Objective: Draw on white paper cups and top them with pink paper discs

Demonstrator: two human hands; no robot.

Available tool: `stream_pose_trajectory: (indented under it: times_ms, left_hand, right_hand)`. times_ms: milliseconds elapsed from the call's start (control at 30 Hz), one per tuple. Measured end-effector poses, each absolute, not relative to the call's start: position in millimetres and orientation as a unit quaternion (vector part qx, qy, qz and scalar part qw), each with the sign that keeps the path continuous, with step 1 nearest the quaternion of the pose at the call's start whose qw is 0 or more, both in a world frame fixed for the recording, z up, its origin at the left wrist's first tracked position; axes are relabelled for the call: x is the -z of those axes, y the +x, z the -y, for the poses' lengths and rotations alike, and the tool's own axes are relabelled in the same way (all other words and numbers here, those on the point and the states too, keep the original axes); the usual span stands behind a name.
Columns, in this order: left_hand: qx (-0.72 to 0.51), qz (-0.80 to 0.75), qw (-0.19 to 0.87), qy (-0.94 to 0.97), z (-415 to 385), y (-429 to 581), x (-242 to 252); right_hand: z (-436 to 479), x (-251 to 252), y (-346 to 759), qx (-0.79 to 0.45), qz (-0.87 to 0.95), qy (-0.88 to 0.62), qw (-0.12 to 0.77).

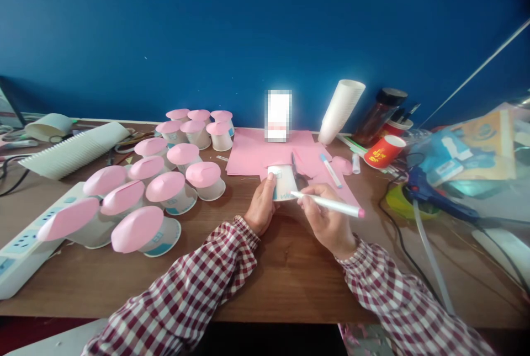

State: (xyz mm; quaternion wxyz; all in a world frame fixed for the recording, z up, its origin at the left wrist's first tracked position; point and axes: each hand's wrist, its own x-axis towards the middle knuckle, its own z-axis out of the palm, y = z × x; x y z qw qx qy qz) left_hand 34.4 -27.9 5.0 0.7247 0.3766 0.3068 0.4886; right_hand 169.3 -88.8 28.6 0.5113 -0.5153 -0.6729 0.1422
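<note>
- My left hand (261, 207) is closed around a white paper cup (284, 182), with my thumb on its side. I think I hold it this way so it won't wobble.
- My right hand (327, 218) pinches a white marker (331, 204) with a pink end. Its tip is at the cup's lower edge; I can't tell if it touches.
- The cup is in front of me, over the table (285, 273), near the pink paper (248, 152).
- To my left, many cups stand upside down wearing pink paper tops (202, 174). Maybe they sit that way because the wide rim stands well.
- A blue glue gun (443, 196) rests over a yellow-green dish (393, 201), maybe to keep its tip off the table.
- The red cup (383, 152) has yellow letters, maybe "KEEP", but they are tipped over. My cup has blue marks too small to read.
</note>
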Motion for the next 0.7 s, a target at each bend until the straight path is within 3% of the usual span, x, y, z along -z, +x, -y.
stream_pose_trajectory:
  times_ms: [700]
  left_hand:
    - [-0.491, -0.298, 0.722, 0.386, 26.9, 34.9, -3.7]
  right_hand:
    - [86.4, -26.6, 169.8, -0.158, 0.67, -0.508, 0.518]
